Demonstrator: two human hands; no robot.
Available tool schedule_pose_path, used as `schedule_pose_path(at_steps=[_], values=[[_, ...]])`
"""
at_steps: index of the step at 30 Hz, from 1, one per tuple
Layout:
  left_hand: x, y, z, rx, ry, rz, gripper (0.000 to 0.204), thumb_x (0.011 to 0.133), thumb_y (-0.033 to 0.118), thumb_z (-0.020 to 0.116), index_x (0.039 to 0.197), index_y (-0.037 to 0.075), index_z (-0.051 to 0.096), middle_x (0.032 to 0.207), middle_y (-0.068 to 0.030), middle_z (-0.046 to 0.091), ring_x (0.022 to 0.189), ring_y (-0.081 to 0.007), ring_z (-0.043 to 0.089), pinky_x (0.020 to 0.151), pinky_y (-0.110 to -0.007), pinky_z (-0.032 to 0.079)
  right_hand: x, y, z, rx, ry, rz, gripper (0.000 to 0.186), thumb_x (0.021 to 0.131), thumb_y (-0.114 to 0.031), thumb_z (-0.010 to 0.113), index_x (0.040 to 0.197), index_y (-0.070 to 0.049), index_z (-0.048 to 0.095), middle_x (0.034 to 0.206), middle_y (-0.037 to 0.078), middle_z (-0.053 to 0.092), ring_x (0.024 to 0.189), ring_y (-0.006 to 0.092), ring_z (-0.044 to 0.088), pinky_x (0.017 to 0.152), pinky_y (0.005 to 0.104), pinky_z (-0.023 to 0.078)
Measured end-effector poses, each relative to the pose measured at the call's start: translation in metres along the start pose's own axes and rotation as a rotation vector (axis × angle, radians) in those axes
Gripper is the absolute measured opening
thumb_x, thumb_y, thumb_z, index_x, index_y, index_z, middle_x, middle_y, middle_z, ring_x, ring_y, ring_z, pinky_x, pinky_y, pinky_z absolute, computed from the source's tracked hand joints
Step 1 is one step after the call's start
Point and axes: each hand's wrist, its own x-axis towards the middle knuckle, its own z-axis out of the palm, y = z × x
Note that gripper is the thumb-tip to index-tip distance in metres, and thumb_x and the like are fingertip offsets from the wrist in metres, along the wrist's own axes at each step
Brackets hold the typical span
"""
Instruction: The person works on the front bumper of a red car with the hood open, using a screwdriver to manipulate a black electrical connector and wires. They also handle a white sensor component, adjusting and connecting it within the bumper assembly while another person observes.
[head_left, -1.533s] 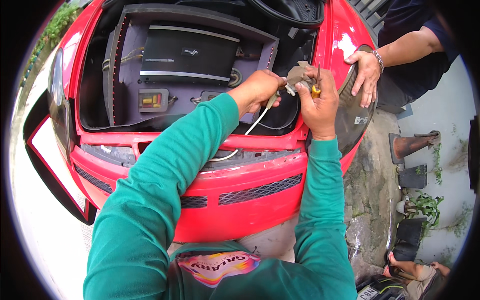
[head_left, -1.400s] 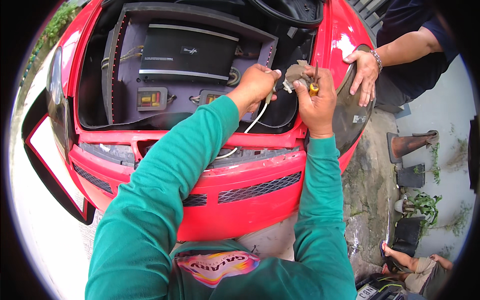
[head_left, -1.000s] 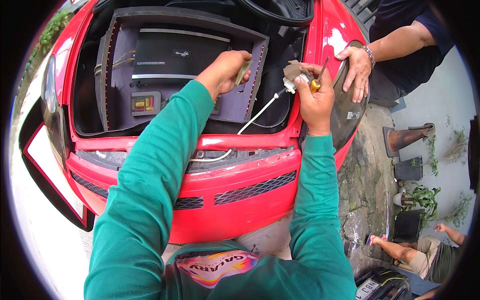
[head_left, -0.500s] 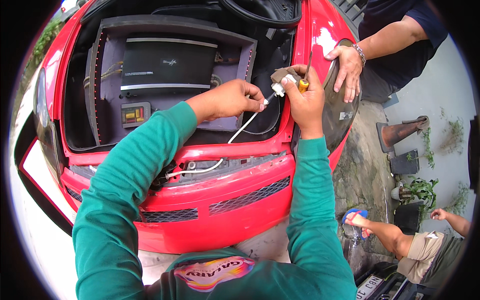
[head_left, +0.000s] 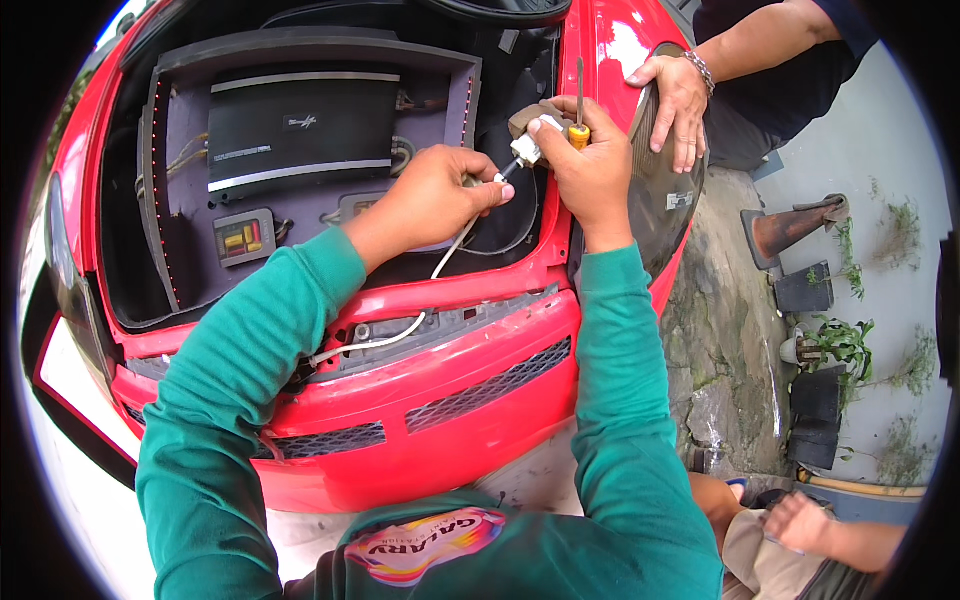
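My left hand [head_left: 437, 197] pinches the end of a white cable [head_left: 452, 248], close to a small dark-and-white plug piece [head_left: 508, 170]. The cable hangs from my fingers and runs down to the front edge of the red car. My right hand [head_left: 597, 172] is closed round a white plastic connector [head_left: 526, 150] with a brown piece [head_left: 530, 118] behind it. The same hand also keeps a screwdriver [head_left: 579, 134] with a yellow handle between the fingers, blade pointing up. The plug piece meets the white connector; whether it is seated inside cannot be told.
Below my hands lies the open front compartment of a red car [head_left: 470, 420], with a black amplifier [head_left: 303, 135] in a grey tray. A co-worker's hand [head_left: 680, 110] rests on the right headlight. Another person sits at lower right. Plant pots [head_left: 805, 288] stand along the wall.
Both hands have shifted slightly left in the picture, along with the whole car. The plug piece and the connector are closer together. The person at lower right has moved lower.
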Motion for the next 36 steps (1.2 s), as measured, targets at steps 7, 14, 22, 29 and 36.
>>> schedule_pose_path(at_steps=[7, 14, 22, 29, 36], values=[[0.004, 0.001, 0.008, 0.182, 0.082, 0.109, 0.027, 0.104, 0.024, 0.075, 0.099, -0.003, 0.076, 0.073, -0.0023, 0.066, 0.065, -0.0086, 0.059, 0.062, -0.030, 0.050, 0.003, 0.005, -0.005, -0.098, -0.044, -0.065, 0.033, 0.094, -0.011, 0.082, 0.122, 0.003, 0.074, 0.102, 0.007, 0.078, 0.089, 0.0107, 0.074, 0.075, 0.0270, 0.062], [0.007, 0.007, 0.000, -0.175, -0.095, -0.051, 0.032, 0.107, 0.031, 0.071, 0.103, 0.000, 0.077, 0.075, 0.0006, 0.068, 0.063, -0.0053, 0.056, 0.059, -0.026, 0.046, -0.002, -0.002, -0.005, 0.061, -0.036, 0.041, 0.030, 0.090, -0.013, 0.083, 0.114, 0.003, 0.077, 0.103, 0.010, 0.078, 0.091, 0.0128, 0.074, 0.081, 0.0292, 0.060], [0.002, -0.003, 0.006, 0.076, 0.028, 0.016, 0.026, 0.104, 0.022, 0.074, 0.107, -0.003, 0.076, 0.082, -0.0036, 0.074, 0.071, -0.0092, 0.067, 0.066, -0.028, 0.055, 0.001, 0.004, -0.002, -0.057, -0.021, -0.033, 0.027, 0.089, -0.013, 0.082, 0.111, 0.001, 0.078, 0.097, 0.011, 0.078, 0.089, 0.0160, 0.076, 0.080, 0.0317, 0.060], [0.000, -0.006, 0.014, 0.267, 0.178, 0.071, 0.025, 0.099, 0.022, 0.075, 0.096, -0.002, 0.078, 0.066, -0.0154, 0.070, 0.056, -0.0244, 0.067, 0.059, -0.039, 0.051, 0.006, 0.022, 0.005, -0.268, 0.062, -0.177, 0.034, 0.081, -0.027, 0.080, 0.104, -0.002, 0.081, 0.090, 0.020, 0.075, 0.080, 0.0365, 0.074, 0.074, 0.0428, 0.060], [-0.007, -0.008, 0.019, 0.376, 0.165, 0.021, 0.025, 0.103, 0.022, 0.072, 0.098, -0.002, 0.077, 0.065, -0.0102, 0.066, 0.056, -0.0165, 0.061, 0.057, -0.034, 0.047, 0.005, 0.023, 0.002, -0.385, 0.067, -0.259, 0.033, 0.085, -0.025, 0.080, 0.106, 0.001, 0.079, 0.090, 0.017, 0.077, 0.078, 0.0277, 0.077, 0.072, 0.0369, 0.061]])
